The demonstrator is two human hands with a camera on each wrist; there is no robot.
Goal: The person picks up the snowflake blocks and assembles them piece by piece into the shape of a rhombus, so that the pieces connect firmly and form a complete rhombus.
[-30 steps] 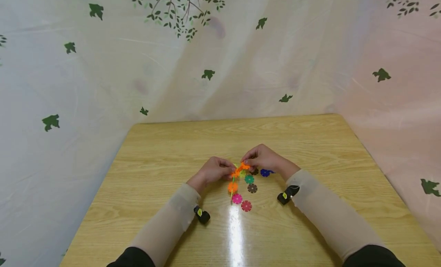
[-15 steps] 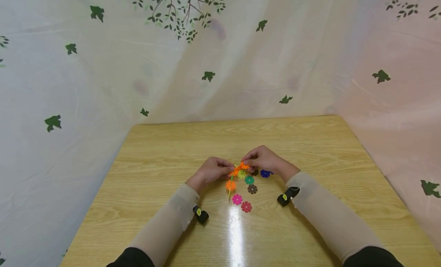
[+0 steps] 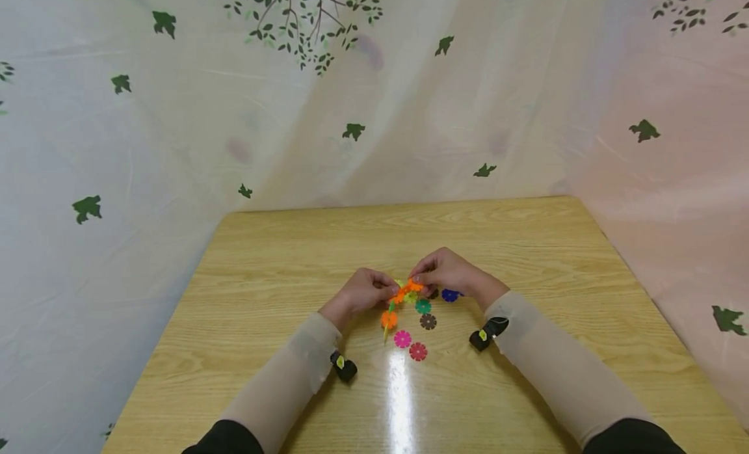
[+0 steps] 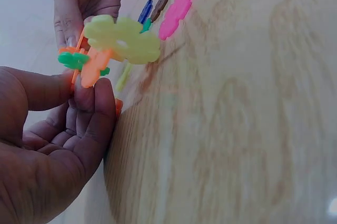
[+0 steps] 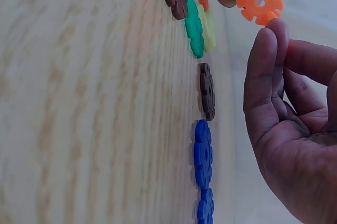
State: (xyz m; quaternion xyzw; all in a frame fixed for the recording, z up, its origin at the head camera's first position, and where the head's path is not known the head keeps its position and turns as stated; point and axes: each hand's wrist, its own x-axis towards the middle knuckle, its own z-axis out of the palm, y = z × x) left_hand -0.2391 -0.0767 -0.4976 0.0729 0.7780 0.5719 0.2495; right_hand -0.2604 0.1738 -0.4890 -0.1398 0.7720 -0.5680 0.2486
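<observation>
Between the hands is a joined piece of flower-shaped interlocking discs in orange, green and yellow. My left hand (image 3: 364, 288) pinches this piece at its left part between thumb and fingers. My right hand (image 3: 447, 270) pinches an orange disc (image 5: 260, 2) at its rim, at the piece's right end. In the left wrist view, a yellow disc (image 4: 122, 39) and a green disc (image 4: 73, 60) sit by the left fingertips. Another orange disc (image 3: 389, 320) hangs below the left hand, with a yellow part seen edge-on under it. The exact slots joined are hidden by fingers.
Loose discs lie on the wooden table (image 3: 281, 246) under and in front of the hands: pink (image 3: 402, 339), red (image 3: 418, 351), brown (image 3: 428, 321), green (image 3: 423, 306) and blue (image 3: 450, 294). Another brown disc (image 5: 207, 91) lies below the right hand. A printed curtain (image 3: 409, 103) stands behind the table.
The hanging orange disc and its yellow part have swung slightly to the left. Both hands keep their pinch and have barely moved. The loose discs lie as before.
</observation>
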